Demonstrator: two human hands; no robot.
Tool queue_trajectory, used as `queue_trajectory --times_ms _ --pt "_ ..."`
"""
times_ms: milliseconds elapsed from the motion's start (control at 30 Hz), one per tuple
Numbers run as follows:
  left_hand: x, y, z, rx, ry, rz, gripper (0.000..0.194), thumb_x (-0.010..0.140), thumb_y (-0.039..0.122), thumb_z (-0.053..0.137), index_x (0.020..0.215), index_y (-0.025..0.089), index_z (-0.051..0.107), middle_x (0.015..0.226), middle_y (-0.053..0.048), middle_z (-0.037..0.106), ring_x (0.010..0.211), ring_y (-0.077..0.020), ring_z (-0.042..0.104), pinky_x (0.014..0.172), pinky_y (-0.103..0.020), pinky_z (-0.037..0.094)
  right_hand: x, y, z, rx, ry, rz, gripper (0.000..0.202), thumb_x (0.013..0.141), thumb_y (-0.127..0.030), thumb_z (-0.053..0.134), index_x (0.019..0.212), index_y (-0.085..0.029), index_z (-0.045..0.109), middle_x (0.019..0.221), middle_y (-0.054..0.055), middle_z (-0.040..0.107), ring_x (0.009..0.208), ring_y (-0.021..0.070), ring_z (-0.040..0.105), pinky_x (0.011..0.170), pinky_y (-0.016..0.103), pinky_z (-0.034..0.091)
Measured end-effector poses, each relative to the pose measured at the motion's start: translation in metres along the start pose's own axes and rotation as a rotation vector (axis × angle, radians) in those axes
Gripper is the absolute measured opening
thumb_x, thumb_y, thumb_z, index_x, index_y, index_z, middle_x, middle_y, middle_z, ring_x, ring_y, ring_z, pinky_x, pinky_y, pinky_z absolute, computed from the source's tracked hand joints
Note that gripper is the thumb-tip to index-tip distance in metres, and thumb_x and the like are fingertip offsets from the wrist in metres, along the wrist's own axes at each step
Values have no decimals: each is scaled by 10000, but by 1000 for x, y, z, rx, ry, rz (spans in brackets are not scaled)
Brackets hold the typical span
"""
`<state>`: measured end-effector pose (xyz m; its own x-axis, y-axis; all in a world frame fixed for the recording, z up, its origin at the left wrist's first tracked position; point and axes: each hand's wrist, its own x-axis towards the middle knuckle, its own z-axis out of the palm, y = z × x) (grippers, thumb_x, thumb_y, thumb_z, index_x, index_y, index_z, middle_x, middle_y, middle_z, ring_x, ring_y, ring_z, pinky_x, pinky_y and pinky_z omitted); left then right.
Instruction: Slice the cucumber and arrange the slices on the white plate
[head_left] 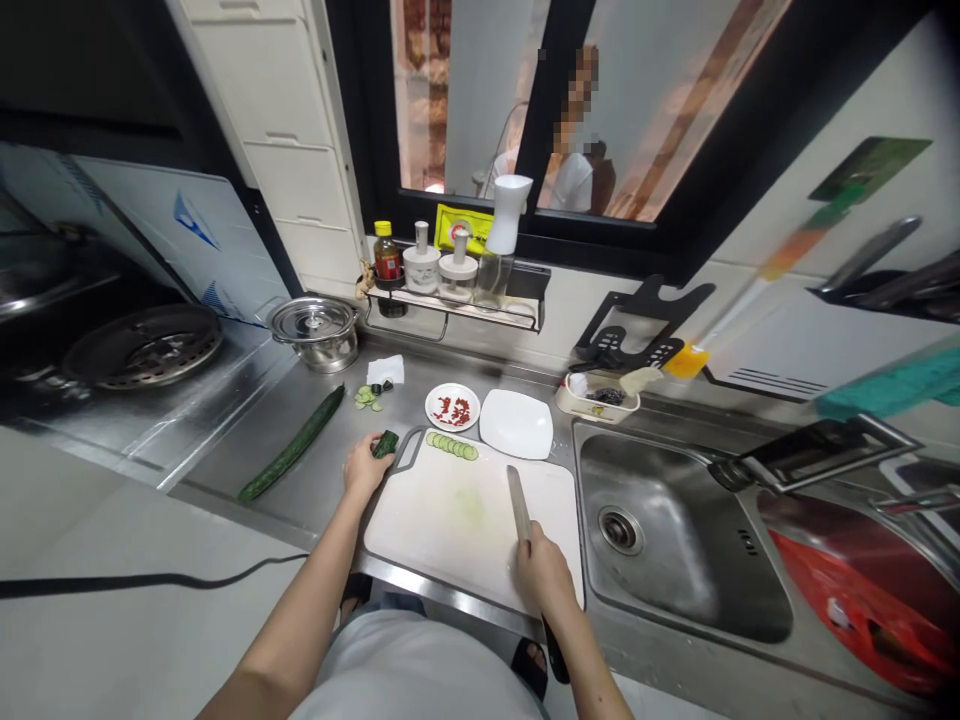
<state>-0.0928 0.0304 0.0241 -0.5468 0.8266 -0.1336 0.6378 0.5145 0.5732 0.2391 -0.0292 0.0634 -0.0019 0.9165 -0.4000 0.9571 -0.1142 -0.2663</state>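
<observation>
My left hand [364, 466] is closed around a short dark-green cucumber piece [386, 443] beside the cutting board's grey handle. A kitchen knife [517, 498] is gripped in my right hand [543, 570], its blade pointing away over the right part of the white cutting board [427, 510] and its black handle showing below my wrist. A row of overlapping cucumber slices [452, 446] lies along the board's far edge. A wet, pale green smear marks the board's middle. To the left, a long whole cucumber [294, 447] rests on the steel counter.
Behind the board stand a plate of chopped red pieces [452, 407] and a white dish [516, 424]. Cucumber scraps [367, 398] lie near a white paper [385, 370]. A lidded pot [316, 332] stands back left, a sink [675, 540] right. A condiment rack [457, 305] hangs behind.
</observation>
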Motion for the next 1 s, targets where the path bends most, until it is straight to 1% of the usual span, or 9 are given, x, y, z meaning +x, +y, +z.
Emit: queue_trajectory --times_ms 133,300,433,533,633,733,800,867,1000 --pt "10 0 4 38 -2 -42 493 718 370 691 1191 295 573 1141 -52 678 1063 -229 615 825 -295 431 1 0 0 -2 -5 2 351 912 -123 317 1198 -102 518 977 150 687 940 197 636 718 243 387" --pt "16 -3 11 82 -2 -23 486 741 389 685 1206 309 566 1169 -59 666 1100 -235 594 857 -314 417 1 0 0 9 -14 15 340 916 -131 312 1181 -98 523 973 153 686 916 194 638 711 244 390" --pt "17 -6 13 81 -10 -13 473 760 421 667 1207 300 570 1179 -67 656 1103 -237 585 863 -315 409 2 0 2 1 -14 19 355 913 -126 317 1212 -99 508 987 151 685 933 195 634 718 244 389" --pt "11 -4 8 94 -8 -14 497 767 478 645 1218 285 565 1178 -85 644 1091 -260 574 870 -346 399 1 -1 1 8 -11 16 363 912 -121 309 1213 -112 512 982 141 687 933 190 636 713 239 389" --pt "0 5 3 147 87 21 495 800 505 589 1237 273 563 1214 -112 604 1129 -296 522 911 -399 367 -1 -4 0 10 -13 32 367 909 -120 309 1216 -116 512 975 143 686 933 197 635 708 244 392" --pt "-15 20 8 174 177 145 406 863 451 513 1221 272 580 1224 -105 579 1152 -292 479 971 -424 312 -2 -6 0 3 -21 39 373 905 -116 306 1221 -114 504 979 148 683 950 206 629 720 253 396" --pt "-26 33 19 167 128 261 361 879 412 495 1197 276 598 1208 -92 585 1135 -276 480 979 -411 302 -3 -7 1 7 -20 36 376 901 -111 304 1221 -114 501 976 143 682 955 204 628 731 252 400" --pt "-36 47 32 160 27 355 323 880 375 499 1162 276 621 1179 -83 603 1105 -264 496 968 -399 306 -4 -8 2 13 -10 35 375 896 -107 306 1213 -118 507 971 137 682 960 200 629 744 249 403" --pt "-48 76 58 139 -136 490 308 869 352 519 1141 269 638 1139 -71 623 1086 -260 507 969 -401 305 -5 -8 3 28 6 39 360 896 -115 309 1183 -127 526 965 136 682 968 199 632 765 255 410"
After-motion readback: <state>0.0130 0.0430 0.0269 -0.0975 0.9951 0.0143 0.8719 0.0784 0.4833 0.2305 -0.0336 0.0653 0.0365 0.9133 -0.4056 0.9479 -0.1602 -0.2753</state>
